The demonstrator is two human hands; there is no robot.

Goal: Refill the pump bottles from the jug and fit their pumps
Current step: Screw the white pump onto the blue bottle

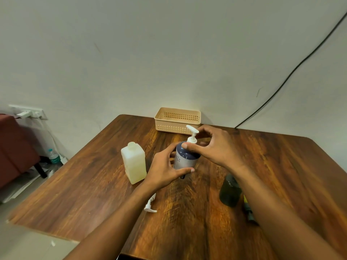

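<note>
Left forearm point(116, 222) over spare pump point(150, 204); left hand point(165, 171) wraps navy bottle point(185, 158), right hand point(216, 147) fingers point(203, 130) pinch pump collar point(192, 140); likely slick, hold mid-body

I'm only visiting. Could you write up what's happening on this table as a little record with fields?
activity: fitting a pump onto a bottle
left hand: grips the blue bottle round its body
right hand: pinches the white pump at the bottle's neck
jug: pale, upright, left of the blue bottle
spare pump: lying on the table by the left forearm
green bottle: dark, upright, no pump, beside the right forearm
basket: beige, at the far edge by the wall
</note>
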